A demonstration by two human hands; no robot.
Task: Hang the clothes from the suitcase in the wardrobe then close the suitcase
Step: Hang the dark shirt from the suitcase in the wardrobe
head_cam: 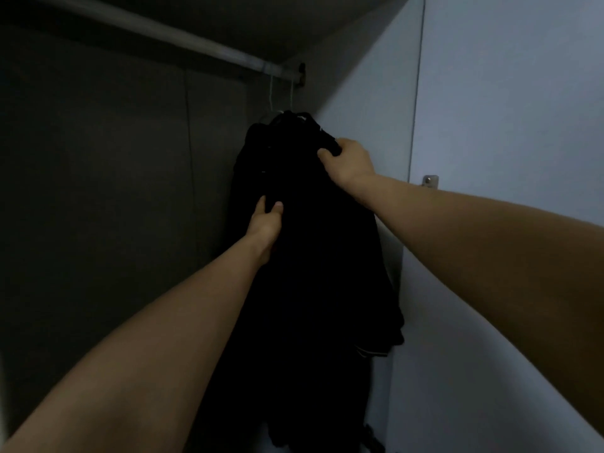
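Observation:
Black clothes (313, 256) hang on thin wire hangers (281, 99) from the wardrobe rail (183, 37), pushed close to the right-hand wall. My right hand (348, 163) grips the shoulder of the front black garment near its top. My left hand (266, 220) pinches the dark fabric lower down on the left side. The garments are too dark to tell apart. The suitcase is out of view.
The dark wardrobe interior (98, 191) stretches to the left of the clothes. The pale side panel (369, 109) and the open door (506, 109) with a small metal fitting (430, 180) stand on the right. A rail bracket (301, 73) sits at the corner.

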